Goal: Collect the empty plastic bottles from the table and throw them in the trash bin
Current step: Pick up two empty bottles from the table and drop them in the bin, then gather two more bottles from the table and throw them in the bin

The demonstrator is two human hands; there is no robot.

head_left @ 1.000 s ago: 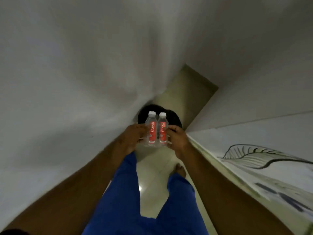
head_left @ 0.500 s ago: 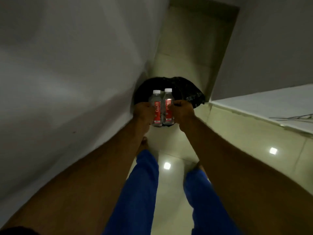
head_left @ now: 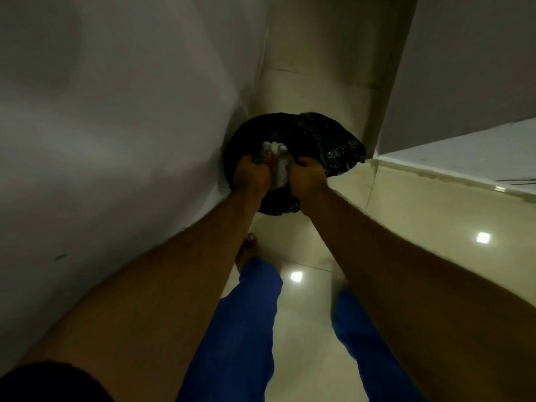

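Observation:
Two clear plastic bottles with white caps and red labels [head_left: 275,161] are pressed side by side between my hands, blurred by motion. My left hand [head_left: 251,178] grips the left one and my right hand [head_left: 307,177] grips the right one. Both hands hover right over the mouth of the trash bin [head_left: 333,140], a round bin lined with a black bag that stands on the floor against the left wall. The bottles tilt forward, caps pointing into the bin's opening.
A white wall [head_left: 116,111] runs close along my left. A white ledge or table edge [head_left: 464,158] juts in at the right. Glossy pale floor tiles [head_left: 307,314] lie beneath my blue trouser legs and bare foot [head_left: 246,250].
I have stepped closer to the bin. Both hands moved forward and down with the bottles, from in front of the bin to directly over its opening, and the bottles tipped forward.

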